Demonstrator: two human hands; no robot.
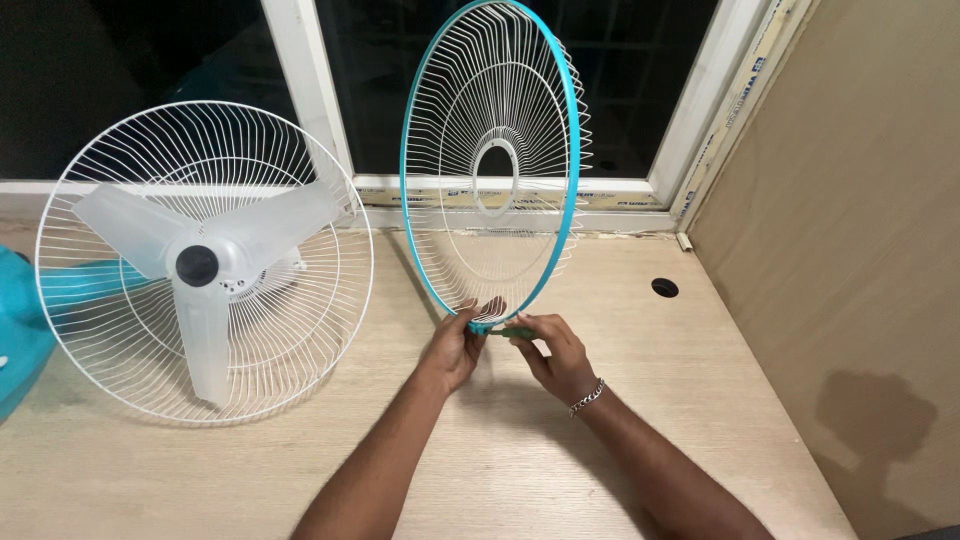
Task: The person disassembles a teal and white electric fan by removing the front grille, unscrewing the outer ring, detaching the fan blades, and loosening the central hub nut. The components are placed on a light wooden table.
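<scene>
- A pale wooden table [560, 470] runs beneath a dark window [640, 90].
- At the left stands a fan [205, 262] with translucent blades inside its white rear grille.
- The left hand [458, 345] is closed around the bottom rim of an upright, teal-rimmed front grille [490, 165].
- The right hand [558, 357] pinches a small green tool [516, 333] at that rim.

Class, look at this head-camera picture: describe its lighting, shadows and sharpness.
Head view: even indoor light, dark window behind; soft shadows under the left hand and right hand on the table; front grille wires sharp; slight wide-angle bending at the edges.
</scene>
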